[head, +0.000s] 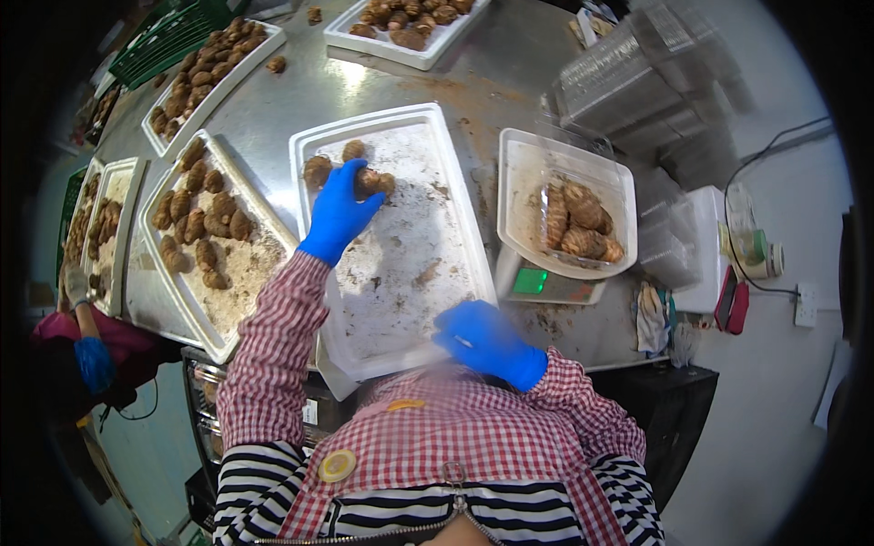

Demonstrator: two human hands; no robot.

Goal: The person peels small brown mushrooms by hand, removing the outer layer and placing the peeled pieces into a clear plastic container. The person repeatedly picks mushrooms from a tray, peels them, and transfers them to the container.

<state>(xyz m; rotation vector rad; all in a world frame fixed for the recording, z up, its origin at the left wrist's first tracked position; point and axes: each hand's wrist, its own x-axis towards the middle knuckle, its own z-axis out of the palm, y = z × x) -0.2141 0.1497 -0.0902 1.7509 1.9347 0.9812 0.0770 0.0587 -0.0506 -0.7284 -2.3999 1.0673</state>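
Observation:
My left hand (pixel 341 213), in a blue glove, is at the far left part of a white foam tray (pixel 471 239). Its thumb and forefinger close around a brown taro corm (pixel 367 179). More corms lie beside it, one left of the hand (pixel 317 172) and one beyond the fingertips (pixel 353 150). My right hand (pixel 490 343), also blue-gloved, is blurred over the tray's near right corner. A small pale spot shows at its fingers; whether it holds anything cannot be made out.
Right of the tray, a digital scale (pixel 567 273) carries a clear plastic box of taros (pixel 580 222). Stacked clear boxes (pixel 621 82) stand behind it. Foam trays of taros (pixel 205 225) lie left and at the back (pixel 410 27). A co-worker's gloved hand (pixel 75 285) is at far left.

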